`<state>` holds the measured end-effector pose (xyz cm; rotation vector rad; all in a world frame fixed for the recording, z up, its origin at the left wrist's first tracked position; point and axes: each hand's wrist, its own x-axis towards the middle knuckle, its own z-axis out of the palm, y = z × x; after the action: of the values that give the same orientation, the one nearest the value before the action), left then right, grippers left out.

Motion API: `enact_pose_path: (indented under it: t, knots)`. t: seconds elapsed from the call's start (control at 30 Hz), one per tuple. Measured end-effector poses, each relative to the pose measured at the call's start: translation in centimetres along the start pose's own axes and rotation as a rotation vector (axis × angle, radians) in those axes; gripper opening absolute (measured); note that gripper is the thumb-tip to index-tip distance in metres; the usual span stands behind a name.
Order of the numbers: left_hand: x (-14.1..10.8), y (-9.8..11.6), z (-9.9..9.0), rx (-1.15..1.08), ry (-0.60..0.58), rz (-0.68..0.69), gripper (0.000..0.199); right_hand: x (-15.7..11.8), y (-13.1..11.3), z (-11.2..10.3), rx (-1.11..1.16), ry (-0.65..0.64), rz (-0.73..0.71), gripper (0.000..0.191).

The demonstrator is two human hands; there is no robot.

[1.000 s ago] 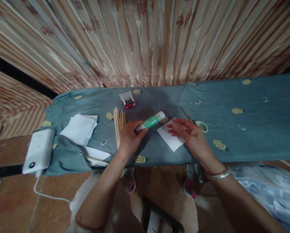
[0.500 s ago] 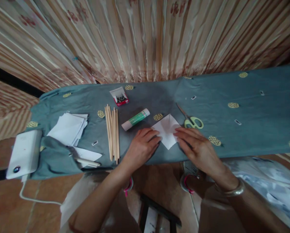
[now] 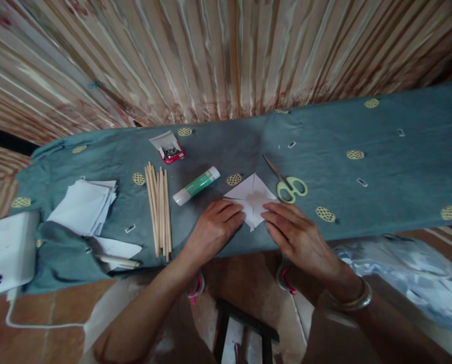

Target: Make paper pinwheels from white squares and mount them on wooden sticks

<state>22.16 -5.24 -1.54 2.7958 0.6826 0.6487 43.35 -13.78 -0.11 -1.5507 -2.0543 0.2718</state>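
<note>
A small white paper square (image 3: 251, 196) lies cornerwise on the cloth, with cuts or creases running from its corners toward the middle. My left hand (image 3: 218, 222) grips its left corner, the fingers together and the thumb hidden. At the right corner, the fingers of my right hand (image 3: 292, 227) are closed on the paper. Green-handled scissors (image 3: 286, 184) rest just beyond my right hand, blades pointing away. A green and white glue stick (image 3: 196, 186) lies past my left hand.
Left of the glue stick are several wooden sticks (image 3: 159, 210) and an open red box (image 3: 170, 149) of small metal pieces. Farther left are a stack of white paper (image 3: 84, 205), a pen (image 3: 119, 261) and a white power bank (image 3: 11, 253) with a cable.
The view has shifted, so the table items appear farther left. Both hands stay at the paper, whose lower corner and slits now look slightly parted.
</note>
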Motion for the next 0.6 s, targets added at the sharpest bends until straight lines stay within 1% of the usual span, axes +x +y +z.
enact_pose_path:
  t: [0.2,0.37,0.5,0.6]
  knots:
    - [-0.1,0.0,0.0,-0.017,-0.002,0.010,0.018,0.0,0.0,-0.1,-0.001,0.011,0.007,0.023]
    - [0.4,0.2,-0.1,-0.002,0.024,0.012,0.016,0.3,-0.3,0.0,0.033,0.037,0.012,0.021]
    - [0.5,1.3,-0.2,-0.041,0.054,-0.022,0.013,0.4,-0.7,-0.2,0.100,0.065,0.064,0.020]
    - [0.1,2.2,-0.2,-0.141,0.055,-0.063,0.013,0.2,-0.9,-0.3,0.169,0.029,0.140,0.018]
